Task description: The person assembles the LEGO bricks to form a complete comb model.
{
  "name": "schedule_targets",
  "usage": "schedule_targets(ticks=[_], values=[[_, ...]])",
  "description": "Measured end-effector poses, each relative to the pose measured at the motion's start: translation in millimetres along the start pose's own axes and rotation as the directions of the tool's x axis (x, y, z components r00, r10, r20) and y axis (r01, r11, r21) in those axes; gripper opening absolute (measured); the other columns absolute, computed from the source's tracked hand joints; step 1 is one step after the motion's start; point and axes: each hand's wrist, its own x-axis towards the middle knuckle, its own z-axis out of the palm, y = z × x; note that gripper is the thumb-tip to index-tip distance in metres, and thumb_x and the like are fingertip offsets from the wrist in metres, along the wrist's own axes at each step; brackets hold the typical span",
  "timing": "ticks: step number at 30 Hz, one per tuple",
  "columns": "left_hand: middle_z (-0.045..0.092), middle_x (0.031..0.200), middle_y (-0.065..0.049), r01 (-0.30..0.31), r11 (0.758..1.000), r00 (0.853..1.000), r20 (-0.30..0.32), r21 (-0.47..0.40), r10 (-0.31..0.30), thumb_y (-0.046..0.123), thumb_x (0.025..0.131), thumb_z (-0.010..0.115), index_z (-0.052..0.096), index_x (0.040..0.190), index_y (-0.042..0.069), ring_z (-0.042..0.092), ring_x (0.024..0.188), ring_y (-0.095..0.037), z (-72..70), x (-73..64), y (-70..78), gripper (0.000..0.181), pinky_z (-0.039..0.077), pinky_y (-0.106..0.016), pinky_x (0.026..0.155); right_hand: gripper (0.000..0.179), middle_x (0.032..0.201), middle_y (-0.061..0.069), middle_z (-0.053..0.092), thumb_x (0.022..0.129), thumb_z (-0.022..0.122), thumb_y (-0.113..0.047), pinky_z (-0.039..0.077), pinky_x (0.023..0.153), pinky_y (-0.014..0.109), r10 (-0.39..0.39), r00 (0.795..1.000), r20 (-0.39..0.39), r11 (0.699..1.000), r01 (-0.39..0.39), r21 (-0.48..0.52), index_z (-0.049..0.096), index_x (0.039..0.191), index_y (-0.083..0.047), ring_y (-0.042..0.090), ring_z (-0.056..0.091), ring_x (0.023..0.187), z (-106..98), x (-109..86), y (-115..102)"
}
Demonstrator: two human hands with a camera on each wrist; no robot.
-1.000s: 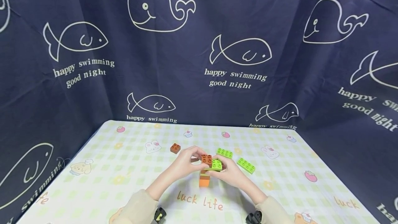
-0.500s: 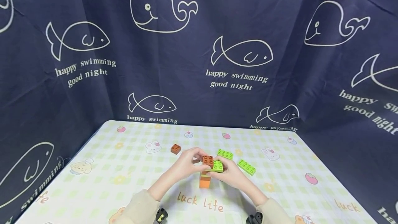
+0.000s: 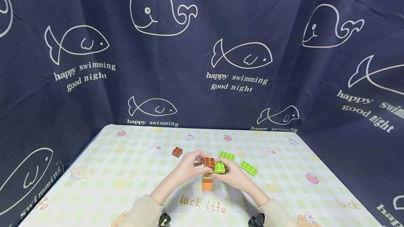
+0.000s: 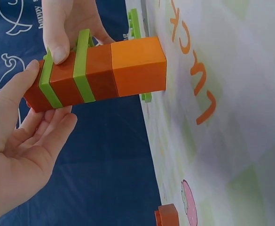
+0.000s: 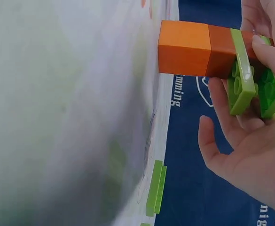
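A tower of toy building bricks stands on the table between both hands. At its base is an orange brick (image 4: 139, 66), with a brown brick (image 4: 101, 70) above it. Higher up come a thin green brick (image 5: 241, 70), a second brown brick (image 4: 66, 81), another thin green brick (image 3: 220, 167) and a top brown brick (image 3: 209, 163). Both green bricks jut out to the right, studs showing. My left hand (image 3: 187, 166) pinches the top brown brick between thumb and fingers. My right hand (image 3: 234, 174) grips the upper tower, its thumb against the second brown brick.
Beyond the left hand lies a loose brown brick (image 3: 177, 152). Two loose green bricks, one farther back (image 3: 227, 156) and one to the right (image 3: 248, 168), lie behind the right hand. A checked cloth (image 3: 104, 192) covers the table, and a dark blue curtain (image 3: 189, 66) hangs around it.
Both hands keep the same hold on the tower, and the bricks look unchanged. Only the head view shifts slightly.
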Motion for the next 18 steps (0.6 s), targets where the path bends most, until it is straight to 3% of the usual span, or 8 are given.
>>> schedule_targets(ticks=[5,10,18], values=[[0.065,0.091,0.003,-0.005,1.000,1.000,0.000,0.022,0.005,0.020,0.080,0.075,0.062,0.101,0.010,0.061,0.084,-0.007,1.2,0.1,-3.0,0.027,0.053,-0.020,0.086,0.050,0.112,0.009,0.063,0.081,0.073,-0.024,0.052,0.068,0.022,0.025,0.999,0.026,0.999,-0.025,0.036,0.055,0.125,-0.009,0.007,0.059,0.080,-3,-1.6,-1],[0.065,0.092,0.002,-0.001,0.999,1.000,0.004,0.036,0.001,0.021,0.081,0.074,0.061,0.101,0.009,0.061,0.085,-0.008,2.0,-0.1,-1.2,0.027,0.053,-0.021,0.086,0.054,0.117,0.008,0.060,0.080,0.074,-0.029,0.051,0.073,0.024,0.037,0.998,0.042,0.999,-0.037,-0.013,0.054,0.128,-0.011,0.016,0.057,0.088,-12,-4.3,-1],[0.066,0.091,0.004,0.016,0.998,1.000,0.000,0.062,-0.016,0.024,0.080,0.074,0.062,0.102,0.012,0.063,0.087,-0.011,-1.1,-0.5,0.6,0.027,0.055,-0.029,0.085,0.062,0.112,0.012,0.062,0.078,0.076,-0.031,0.053,0.079,0.025,0.006,0.996,0.087,0.996,0.002,-0.091,0.053,0.130,-0.006,0.023,0.060,0.093,-25,-6.2,8]])
